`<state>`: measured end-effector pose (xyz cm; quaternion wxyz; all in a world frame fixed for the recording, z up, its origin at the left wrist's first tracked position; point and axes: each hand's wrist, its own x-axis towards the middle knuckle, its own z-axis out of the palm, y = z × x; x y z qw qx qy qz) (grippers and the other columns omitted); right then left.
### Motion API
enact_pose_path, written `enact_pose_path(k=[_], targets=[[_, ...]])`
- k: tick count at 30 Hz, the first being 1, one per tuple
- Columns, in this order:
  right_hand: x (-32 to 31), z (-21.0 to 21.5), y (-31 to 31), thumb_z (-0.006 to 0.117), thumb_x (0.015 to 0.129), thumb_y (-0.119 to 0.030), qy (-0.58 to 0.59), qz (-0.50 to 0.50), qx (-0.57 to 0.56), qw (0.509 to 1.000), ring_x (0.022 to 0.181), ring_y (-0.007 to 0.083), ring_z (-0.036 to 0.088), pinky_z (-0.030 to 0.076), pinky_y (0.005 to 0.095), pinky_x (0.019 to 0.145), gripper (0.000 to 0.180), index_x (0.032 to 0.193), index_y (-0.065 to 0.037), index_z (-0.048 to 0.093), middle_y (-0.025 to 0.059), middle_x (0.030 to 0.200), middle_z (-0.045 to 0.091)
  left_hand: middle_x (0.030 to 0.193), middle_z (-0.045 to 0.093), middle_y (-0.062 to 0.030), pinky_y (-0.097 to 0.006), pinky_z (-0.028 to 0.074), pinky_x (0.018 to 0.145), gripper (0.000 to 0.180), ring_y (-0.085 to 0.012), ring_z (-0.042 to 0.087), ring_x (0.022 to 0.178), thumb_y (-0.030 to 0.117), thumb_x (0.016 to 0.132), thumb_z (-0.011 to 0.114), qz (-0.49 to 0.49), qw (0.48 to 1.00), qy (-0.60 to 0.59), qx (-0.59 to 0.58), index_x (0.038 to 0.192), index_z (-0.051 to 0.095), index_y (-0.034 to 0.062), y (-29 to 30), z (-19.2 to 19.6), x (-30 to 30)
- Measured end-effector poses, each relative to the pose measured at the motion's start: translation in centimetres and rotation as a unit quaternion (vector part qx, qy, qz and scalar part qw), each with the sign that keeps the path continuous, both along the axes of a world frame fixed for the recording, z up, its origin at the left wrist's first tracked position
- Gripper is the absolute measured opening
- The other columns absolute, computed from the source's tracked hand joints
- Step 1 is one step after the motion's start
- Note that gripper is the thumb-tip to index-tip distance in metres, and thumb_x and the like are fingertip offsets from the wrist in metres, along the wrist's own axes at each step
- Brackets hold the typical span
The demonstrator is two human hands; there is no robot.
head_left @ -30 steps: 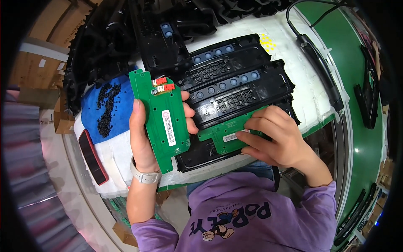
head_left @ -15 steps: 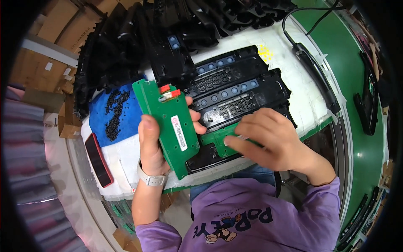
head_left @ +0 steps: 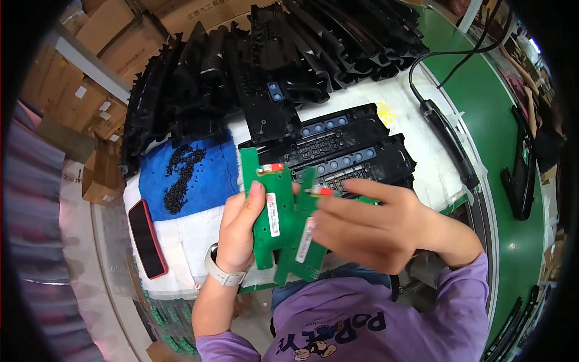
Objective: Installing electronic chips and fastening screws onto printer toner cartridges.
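Observation:
My left hand [head_left: 234,228] grips a green circuit board [head_left: 263,247] with a white label and a red-and-white connector, thumb over its face. Beside it, partly overlapping, a second green circuit board [head_left: 291,262] of the same kind is tilted under the fingers of my right hand [head_left: 380,226], which are closed at its edge and slightly blurred. Just beyond the boards lie black plastic panels [head_left: 395,158] with rows of blue-grey round buttons. Parts of the nearest panel are hidden by the boards and my right hand.
Small black screws [head_left: 176,187] lie heaped on a blue cloth [head_left: 211,175] at left, near a red-edged phone [head_left: 148,238]. Many black plastic housings [head_left: 205,90] stand along the back. A corded black tool [head_left: 449,145] lies at right, near yellow bits [head_left: 386,113].
My right hand has moved from the board lying on the near panel to the boards at my left hand. Two boards now show fanned apart. The view has shifted slightly.

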<state>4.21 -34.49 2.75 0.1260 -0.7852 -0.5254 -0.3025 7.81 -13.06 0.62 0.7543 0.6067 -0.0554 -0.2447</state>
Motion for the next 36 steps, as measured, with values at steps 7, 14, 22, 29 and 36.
enact_pose_path(k=[7,14,22,29,36], targets=[[-0.2,-1.7,-4.3,0.065,0.059,-0.004,-0.068,-0.163,-0.048,0.983,0.066,0.0154,0.054,0.041,0.0243,0.051,0.019,0.076,0.003,0.062,0.0047,0.069,0.053,0.09,0.065,-0.0158,-0.028,0.05,0.074,0.052,-0.0176,0.063,0.081,0.038,0.099,0.033,0.091,0.986,-0.132,0.053,0.111,0.053,-0.008,0.4,-0.5,0.7],[1.3,-3.5,-5.0,0.061,0.061,-0.009,-0.043,-0.16,-0.066,0.984,0.07,0.0144,0.055,0.039,0.0249,0.05,0.015,0.072,0.001,0.06,0.0031,0.068,0.051,0.105,0.063,-0.016,-0.029,0.048,0.084,0.049,-0.0191,0.061,0.097,0.036,0.099,0.035,0.084,0.986,-0.128,0.069,0.116,0.053,-0.0077,-0.3,-1.4,0.8],[2.3,-4.0,-5.4,0.062,0.061,-0.015,0.04,-0.154,-0.083,0.984,0.071,0.0148,0.054,0.04,0.0262,0.05,0.016,0.071,-0.003,0.059,0.0023,0.072,0.052,0.109,0.061,-0.0163,-0.03,0.047,0.086,0.049,-0.0197,0.06,0.099,0.035,0.099,0.037,0.093,0.988,-0.102,0.064,0.116,0.053,-0.0072,-0.5,-1.7,1.1],[3.1,-3.4,-5.5,0.071,0.064,-0.018,0.177,-0.161,-0.02,0.971,0.075,0.0169,0.053,0.049,0.0286,0.055,0.022,0.074,-0.001,0.061,0.0037,0.077,0.052,0.103,0.063,-0.0158,-0.029,0.047,0.083,0.053,-0.0194,0.061,0.094,0.039,0.098,0.036,0.104,0.987,-0.097,0.071,0.114,0.054,-0.0079,-0.8,-1.8,1.3],[3.5,-2.1,-5.3,0.065,0.068,-0.014,0.208,-0.159,-0.091,0.961,0.07,0.0163,0.05,0.046,0.027,0.054,0.015,0.077,-0.002,0.063,0.0027,0.075,0.05,0.096,0.065,-0.0159,-0.028,0.051,0.073,0.054,-0.0181,0.063,0.081,0.041,0.098,0.035,0.111,0.988,-0.102,0.033,0.107,0.057,-0.0078,0.5,-1.5,1.3]])
